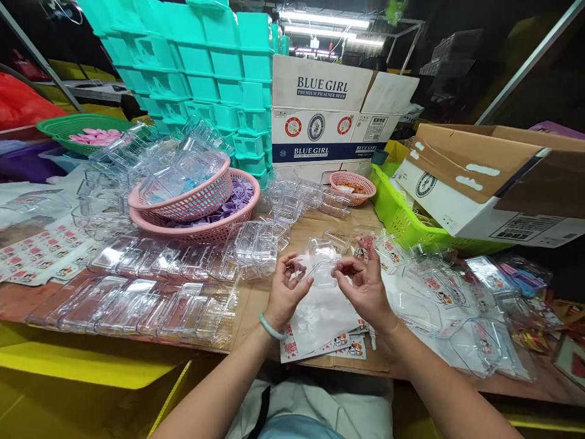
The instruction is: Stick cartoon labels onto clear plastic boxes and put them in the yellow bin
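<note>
My left hand (287, 289), with a pale green bangle at the wrist, is closed in a pinch on the left edge of a clear plastic piece (323, 274). The thumb and forefinger of my right hand (366, 285) close on its right edge. The piece is see-through, so its full outline is hard to make out. Beneath both hands lies a white backing sheet (322, 320), on top of sticker sheets (342, 350) printed with cartoon cats and red marks. Just beyond the fingers sit more clear plastic cases (322, 247).
Rows of clear cases (137, 305) cover the table's left side. Two stacked pink baskets (194, 222) stand behind them, near turquoise crates (196, 61). Stickered clear pieces (439, 292) spread rightward. A lime basket (397, 210) and cardboard boxes (320, 134) border the back.
</note>
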### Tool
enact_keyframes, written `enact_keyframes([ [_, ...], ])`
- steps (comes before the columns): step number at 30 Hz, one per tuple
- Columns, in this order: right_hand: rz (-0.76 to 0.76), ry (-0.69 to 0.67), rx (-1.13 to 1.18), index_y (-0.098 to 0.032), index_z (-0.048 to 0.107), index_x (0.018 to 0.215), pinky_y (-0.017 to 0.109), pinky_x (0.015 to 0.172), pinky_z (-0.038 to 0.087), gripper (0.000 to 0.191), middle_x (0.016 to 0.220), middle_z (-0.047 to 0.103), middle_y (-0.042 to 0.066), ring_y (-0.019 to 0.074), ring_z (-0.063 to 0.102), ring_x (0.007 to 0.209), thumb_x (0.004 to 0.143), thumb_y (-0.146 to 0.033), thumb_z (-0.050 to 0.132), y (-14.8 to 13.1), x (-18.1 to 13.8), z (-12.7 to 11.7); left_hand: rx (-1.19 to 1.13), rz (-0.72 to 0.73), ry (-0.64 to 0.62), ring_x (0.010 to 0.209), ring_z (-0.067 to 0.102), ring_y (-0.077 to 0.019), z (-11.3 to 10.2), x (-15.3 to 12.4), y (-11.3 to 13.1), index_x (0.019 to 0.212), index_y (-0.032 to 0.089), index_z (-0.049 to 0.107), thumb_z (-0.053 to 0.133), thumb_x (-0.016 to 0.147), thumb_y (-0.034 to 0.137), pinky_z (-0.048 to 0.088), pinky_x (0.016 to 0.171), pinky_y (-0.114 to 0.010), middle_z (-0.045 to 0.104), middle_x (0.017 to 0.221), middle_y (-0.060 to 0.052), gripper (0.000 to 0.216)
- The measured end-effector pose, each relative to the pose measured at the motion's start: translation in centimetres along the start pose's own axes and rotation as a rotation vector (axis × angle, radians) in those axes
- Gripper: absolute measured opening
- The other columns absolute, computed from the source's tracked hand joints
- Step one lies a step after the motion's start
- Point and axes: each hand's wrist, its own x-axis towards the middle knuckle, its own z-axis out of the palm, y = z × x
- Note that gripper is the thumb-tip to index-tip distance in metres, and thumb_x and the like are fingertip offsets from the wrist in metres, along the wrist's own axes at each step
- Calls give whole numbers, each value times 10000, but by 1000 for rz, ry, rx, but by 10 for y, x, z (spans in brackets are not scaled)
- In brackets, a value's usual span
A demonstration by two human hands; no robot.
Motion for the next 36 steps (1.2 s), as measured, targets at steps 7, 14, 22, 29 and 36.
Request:
enact_keyframes([
  [7,281,-54,306,-325,105,1432,313,691,503,905,805,581,-51,125,575,691,757,-269,705,-18,20,9,-34,47,73,1184,523,-203,-3,-16,11,1155,252,428,733,709,358,436,990,-356,526,1211,-80,551],
  [14,160,-202,83,-325,88,1452,292,673,473,824,804,558,-35,127,542,703,817,-226,603,-12,30,-2,26,38,269,1087,550,-188,-22,-47,26,1159,249,508,722,722,347,441,958,-327,574,1112,-49,497],
  [22,-170,-315,-751,-255,308,1442,405,855,468,619,1019,591,80,215,562,906,857,-185,497,42,55,-18,-104,-527,-138,918,597,-184,-25,-36,17,1170,205,573,694,737,465,509,781,-318,583,1034,-70,519],
  [29,33,101,-394,-211,689,923,330,820,471,237,950,614,60,188,582,893,854,-416,592,-13,17,-11,-239,-643,-139,880,566,-116,-25,-30,15,1121,221,605,690,771,408,476,812,-265,563,1068,-44,406],
  [36,568,-346,-161,-161,641,802,216,508,346,356,571,521,-32,87,433,524,834,-510,577,-29,-24,3,-258,-673,-204,948,564,-151,-25,-33,9,1170,205,583,654,795,424,444,854,-289,570,1049,-66,440],
])
